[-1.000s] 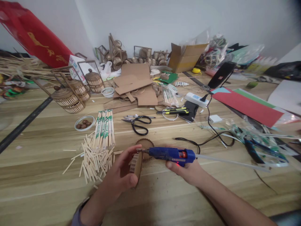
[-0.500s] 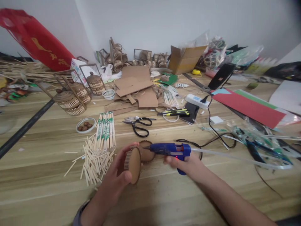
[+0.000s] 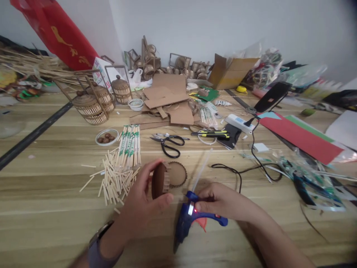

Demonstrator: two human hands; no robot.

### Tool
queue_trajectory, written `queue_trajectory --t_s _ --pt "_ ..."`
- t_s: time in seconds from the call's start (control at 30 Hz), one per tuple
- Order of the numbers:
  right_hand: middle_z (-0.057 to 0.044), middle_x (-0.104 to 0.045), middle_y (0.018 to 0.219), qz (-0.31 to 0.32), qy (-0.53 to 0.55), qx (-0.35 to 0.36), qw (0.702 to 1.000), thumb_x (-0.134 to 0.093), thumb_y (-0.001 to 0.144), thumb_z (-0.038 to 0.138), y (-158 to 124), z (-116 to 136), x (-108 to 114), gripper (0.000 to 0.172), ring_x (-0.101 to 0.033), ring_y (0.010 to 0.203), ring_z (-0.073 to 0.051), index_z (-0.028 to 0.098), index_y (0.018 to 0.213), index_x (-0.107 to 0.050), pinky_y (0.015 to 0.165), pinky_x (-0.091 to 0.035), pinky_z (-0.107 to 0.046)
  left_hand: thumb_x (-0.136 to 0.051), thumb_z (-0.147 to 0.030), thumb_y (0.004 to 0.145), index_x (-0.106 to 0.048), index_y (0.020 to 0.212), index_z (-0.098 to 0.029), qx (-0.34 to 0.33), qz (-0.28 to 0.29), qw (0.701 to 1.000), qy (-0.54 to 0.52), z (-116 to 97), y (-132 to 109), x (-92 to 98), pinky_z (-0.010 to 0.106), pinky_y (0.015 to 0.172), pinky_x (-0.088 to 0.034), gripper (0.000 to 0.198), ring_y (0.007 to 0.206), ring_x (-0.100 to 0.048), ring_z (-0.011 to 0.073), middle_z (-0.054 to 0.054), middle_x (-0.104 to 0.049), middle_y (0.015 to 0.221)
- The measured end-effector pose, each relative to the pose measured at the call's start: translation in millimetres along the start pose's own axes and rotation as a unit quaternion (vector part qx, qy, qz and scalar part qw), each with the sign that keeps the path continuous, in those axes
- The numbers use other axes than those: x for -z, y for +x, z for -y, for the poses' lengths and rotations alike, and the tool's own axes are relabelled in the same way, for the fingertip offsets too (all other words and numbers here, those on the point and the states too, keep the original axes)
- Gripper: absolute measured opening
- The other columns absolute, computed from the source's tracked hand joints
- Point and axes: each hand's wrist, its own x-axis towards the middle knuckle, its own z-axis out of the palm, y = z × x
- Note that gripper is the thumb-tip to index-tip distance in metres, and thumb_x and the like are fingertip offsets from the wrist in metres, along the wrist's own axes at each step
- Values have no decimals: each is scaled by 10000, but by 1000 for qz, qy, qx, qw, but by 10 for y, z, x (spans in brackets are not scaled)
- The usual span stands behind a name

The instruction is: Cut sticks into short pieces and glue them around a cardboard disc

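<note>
Tilted on its edge, a round cardboard piece with a corrugated rim [image 3: 160,181] is held between the thumb and fingers of my left hand [image 3: 141,201]. Just behind it, a second round cardboard piece [image 3: 178,175] lies flat on the table. My right hand [image 3: 220,201] is closed around a blue hot glue gun [image 3: 183,219] with a small red light on. The gun's front end points down towards me. A pale glue stick [image 3: 202,167] sticks out of its back end, away from me. The gun and the held piece are apart.
Black-handled scissors [image 3: 171,145], yellow-black cutters [image 3: 212,134], cut sticks [image 3: 117,175] and a dish of brown beads [image 3: 107,137] lie beyond my hands. Stacked cardboard [image 3: 167,91] and lidded miniature baskets [image 3: 90,108] stand farther back. A black cable [image 3: 237,171] curls at right.
The glue gun has swung round from pointing left at the cardboard to pointing down towards me. My left hand has turned the round cardboard piece, so its rim now faces right.
</note>
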Motion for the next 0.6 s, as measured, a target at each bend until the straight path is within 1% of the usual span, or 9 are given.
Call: queue_trajectory --t_s 0.03,0.07,0.13,0.17,0.2,0.27,0.37,0.5,0.6 --pt "52 -433 475 -65 -46 4 997 -541 892 534 -7 9 -3 496 -366 429 -73 161 572 -610 404 -260 -196 -733 -461 770 -460 1363 -251 -18 -3 999 52 -10 -2 -6 477 1097 -359 686 1309 -444 330 119 -456 1432" --pt "36 -487 490 -141 -91 20 986 -548 902 500 -13 21 -9 471 -416 445 -87 166 577 -613 423 -300 -208 -728 -448 773 -459 1370 -250 -37 -4 994 101 -19 -4 -12 492 1118 -326 684 1328 -417 334 119 -440 1441" --pt "-8 -609 579 -285 -162 87 941 -566 912 430 -19 54 -32 374 -543 534 -133 175 651 -646 508 -410 -243 -717 -453 776 -455 1383 -245 -73 3 982 175 -30 -6 -30 507 1129 -304 694 1346 -389 341 127 -438 1439" --pt "-26 -652 638 -332 -182 130 916 -572 917 396 -18 73 -50 306 -593 594 -154 179 723 -666 564 -454 -263 -710 -466 779 -452 1390 -242 -85 9 977 198 -29 -8 -41 511 1124 -311 700 1341 -393 343 132 -444 1435" --pt "-37 -679 691 -360 -193 174 896 -578 920 371 -16 92 -71 240 -625 645 -167 184 809 -679 611 -484 -278 -705 -482 780 -449 1395 -239 -92 15 973 213 -25 -11 -54 516 1115 -324 709 1330 -405 347 138 -453 1427" --pt "-51 -707 781 -384 -206 235 869 -593 922 333 -8 121 -118 174 -658 704 -175 192 990 -670 662 -518 -293 -698 -511 779 -444 1404 -231 -94 26 968 231 -10 -21 -80 530 1096 -343 730 1307 -428 353 149 -469 1415" --pt "-73 -727 892 -398 -231 268 846 -610 913 261 9 135 -183 237 -688 788 -188 213 1143 -633 708 -541 -310 -708 -527 767 -442 1413 -228 -92 45 965 240 8 -44 -110 543 1087 -346 760 1293 -440 362 156 -478 1416" --pt "-79 -748 940 -401 -257 307 824 -624 883 173 27 120 -226 313 -701 808 -195 227 1192 -623 747 -536 -338 -721 -525 754 -439 1423 -246 -103 71 960 250 14 -66 -131 531 1079 -366 778 1287 -448 359 145 -492 1411" --pt "-74 -758 910 -398 -267 321 817 -640 868 153 31 114 -230 288 -701 767 -191 222 1148 -641 725 -518 -351 -713 -529 759 -431 1430 -248 -115 85 954 264 19 -73 -142 524 1070 -382 779 1276 -458 356 142 -501 1402"
